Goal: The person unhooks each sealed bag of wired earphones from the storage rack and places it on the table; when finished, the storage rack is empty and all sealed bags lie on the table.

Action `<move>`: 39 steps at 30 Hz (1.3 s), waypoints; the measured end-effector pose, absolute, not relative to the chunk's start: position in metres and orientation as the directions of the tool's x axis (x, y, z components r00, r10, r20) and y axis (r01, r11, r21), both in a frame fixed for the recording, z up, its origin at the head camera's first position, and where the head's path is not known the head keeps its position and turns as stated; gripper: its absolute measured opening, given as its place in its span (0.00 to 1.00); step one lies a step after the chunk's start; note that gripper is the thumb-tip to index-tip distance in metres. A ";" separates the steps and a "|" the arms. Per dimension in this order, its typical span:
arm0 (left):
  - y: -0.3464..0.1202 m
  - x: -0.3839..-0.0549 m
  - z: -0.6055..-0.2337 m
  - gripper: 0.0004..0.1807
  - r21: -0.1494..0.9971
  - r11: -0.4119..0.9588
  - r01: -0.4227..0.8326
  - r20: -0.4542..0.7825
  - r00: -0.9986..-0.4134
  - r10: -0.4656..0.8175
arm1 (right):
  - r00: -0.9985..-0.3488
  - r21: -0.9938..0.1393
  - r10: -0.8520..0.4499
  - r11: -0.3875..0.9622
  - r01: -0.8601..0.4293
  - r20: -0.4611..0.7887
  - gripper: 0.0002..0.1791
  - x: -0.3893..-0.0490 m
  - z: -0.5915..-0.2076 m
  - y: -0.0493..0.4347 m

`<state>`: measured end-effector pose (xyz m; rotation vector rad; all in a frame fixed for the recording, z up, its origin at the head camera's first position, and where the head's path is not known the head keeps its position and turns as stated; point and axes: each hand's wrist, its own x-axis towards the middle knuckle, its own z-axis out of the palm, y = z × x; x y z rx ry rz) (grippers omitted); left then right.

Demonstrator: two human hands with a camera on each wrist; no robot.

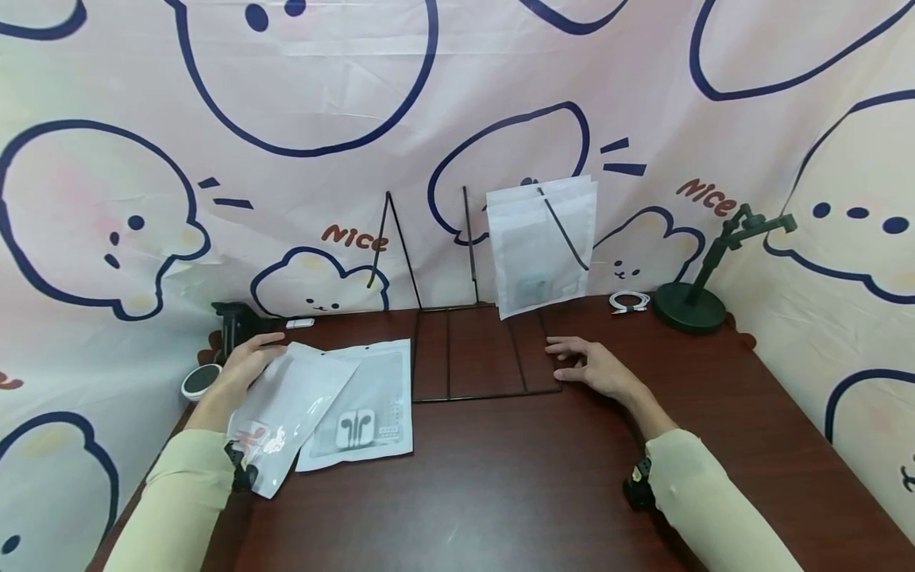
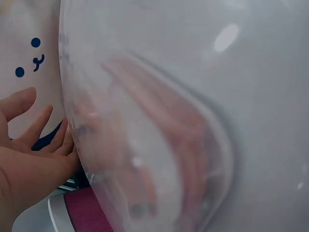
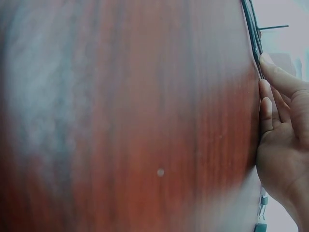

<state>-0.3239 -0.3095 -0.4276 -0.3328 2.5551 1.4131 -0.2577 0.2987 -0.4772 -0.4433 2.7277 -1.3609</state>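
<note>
My left hand (image 1: 250, 364) lies at the upper left edge of a glossy white pouch (image 1: 296, 397), fingers loosely extended; the left wrist view shows the hand (image 2: 36, 154) beside the pouch, thumb apart from the fingers. That pouch overlaps a second white pouch (image 1: 389, 397) with earphones (image 1: 355, 429) in a case showing through its clear front. My right hand (image 1: 596, 367) rests at the right side of a black wire rack (image 1: 486, 395), thumb and fingers apart near its base wire. A third white pouch (image 1: 539, 238) hangs from the rack's right prong.
Behind the right hand stand a green stand (image 1: 692, 306) and a coiled white cable (image 1: 629, 302). At the left lie a black object (image 1: 237, 326), a white cylinder (image 1: 200, 381) with a dark top and a small white item (image 1: 300, 323). A printed curtain (image 1: 322, 199) closes off the back.
</note>
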 end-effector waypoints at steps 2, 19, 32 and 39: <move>-0.310 -0.324 -0.429 0.32 0.800 0.519 -0.302 -0.295 -0.950 -0.099 | -0.955 -0.794 -0.287 0.563 -0.231 0.074 0.24 -0.258 -0.477 0.298; -0.209 -0.306 -0.385 0.36 0.891 0.447 0.076 -0.031 -0.973 0.227 | -0.955 -0.798 -0.286 0.558 -0.227 0.072 0.24 -0.257 -0.473 0.298; -0.146 -0.304 -0.414 0.27 0.835 0.517 0.188 -0.085 -0.885 0.459 | -0.953 -0.802 -0.293 0.549 -0.238 0.082 0.24 -0.257 -0.478 0.300; -0.130 -0.307 -0.431 0.33 0.787 0.584 0.199 -0.129 -0.873 0.471 | -0.955 -0.802 -0.287 0.553 -0.226 0.071 0.24 -0.258 -0.479 0.299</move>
